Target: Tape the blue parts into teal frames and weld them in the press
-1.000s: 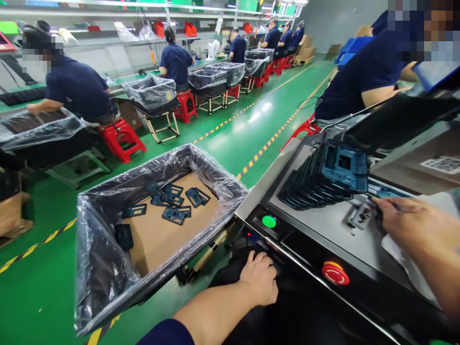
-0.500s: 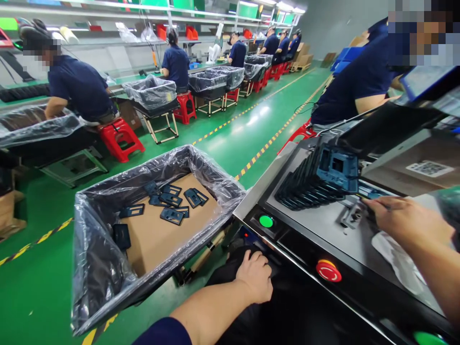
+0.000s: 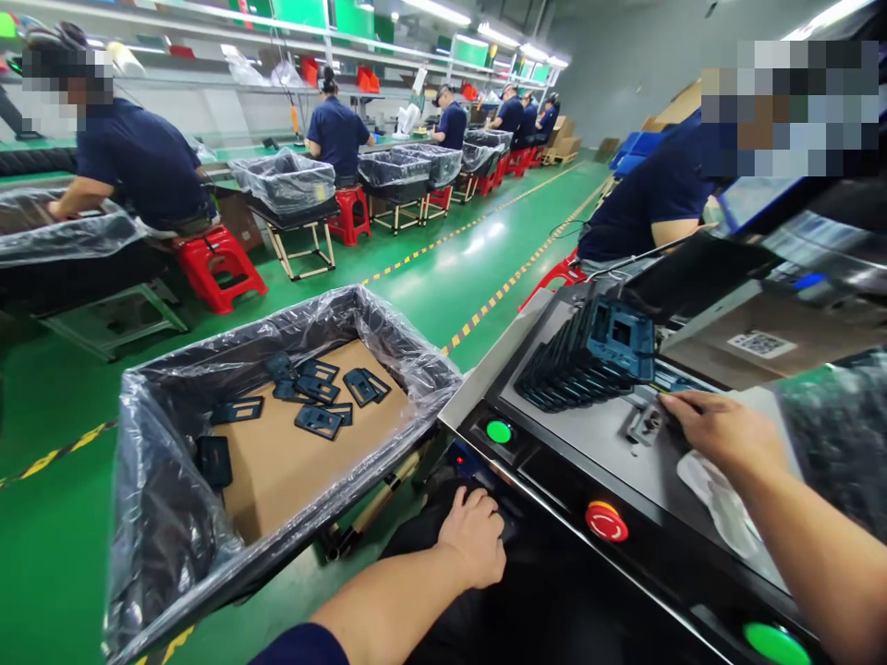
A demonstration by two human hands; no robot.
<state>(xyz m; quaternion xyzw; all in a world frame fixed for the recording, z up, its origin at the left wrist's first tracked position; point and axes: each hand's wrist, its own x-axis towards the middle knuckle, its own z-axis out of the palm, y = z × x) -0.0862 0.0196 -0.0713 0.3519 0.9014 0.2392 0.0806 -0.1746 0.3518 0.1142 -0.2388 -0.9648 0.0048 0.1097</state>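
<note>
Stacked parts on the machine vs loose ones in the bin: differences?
Arrangement: the stacked parts stand in a tight, regular row; the loose parts lie scattered, some overlapping.
Place: the stacked parts are beside the right hand; the loose parts are in the lined bin.
Shared: both look dark blue-green, with cut-out openings visible.

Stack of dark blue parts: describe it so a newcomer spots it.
Start at the grey-topped bench on the picture's right, with the red button along its front. On that top, up-left of the right hand, is the stack of dark blue parts. Unlike the loose parts in the plastic-lined bin, these lean together in one row.
</note>
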